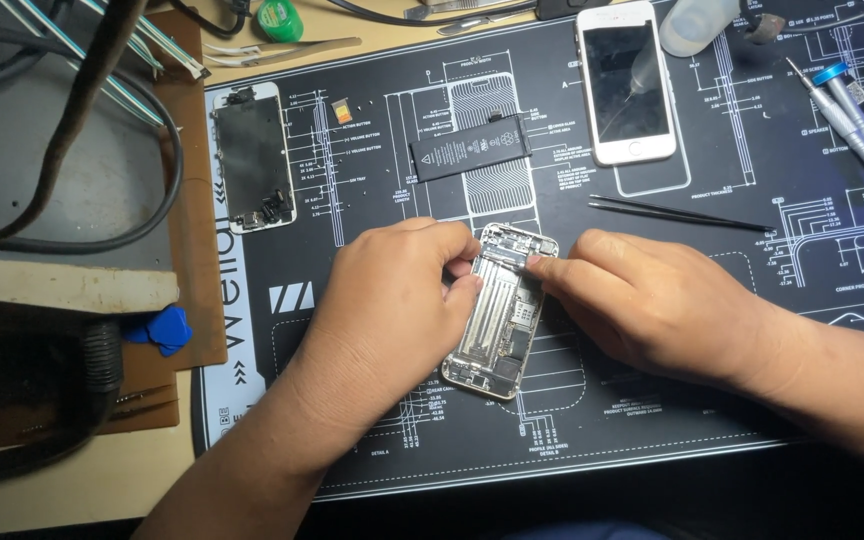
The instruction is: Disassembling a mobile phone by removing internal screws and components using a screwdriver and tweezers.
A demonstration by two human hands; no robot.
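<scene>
Right now we have both hands on an opened phone body point(502, 310), which lies tilted near the middle of the frame on a dark repair mat point(652, 400) printed with white diagrams. Our left hand point(392, 300) comes in from the lower left and curls over the phone body's left edge, thumb and fingers closed against its upper part. Our right hand point(642, 295) comes in from the right, its fingertips pinched together at the upper right edge of the phone body; whether something small sits between those fingertips we cannot tell. Inside the phone body we see bare metal plates and small dark parts.

Just above the hands a black battery point(470, 147) lies slanted on the mat. To its right, at the upper middle of the frame, a white phone point(624, 85) lies screen up, with a clear plastic bottle point(687, 30) touching its upper right corner. Black tweezers point(677, 213) lie between the white phone and our right hand. At the upper right edge we see several screwdrivers point(857, 125). At the upper left of the mat lies a detached screen panel point(254, 157). Blue plastic picks point(162, 330) rest at the left of the frame on the desk point(82, 490).
</scene>
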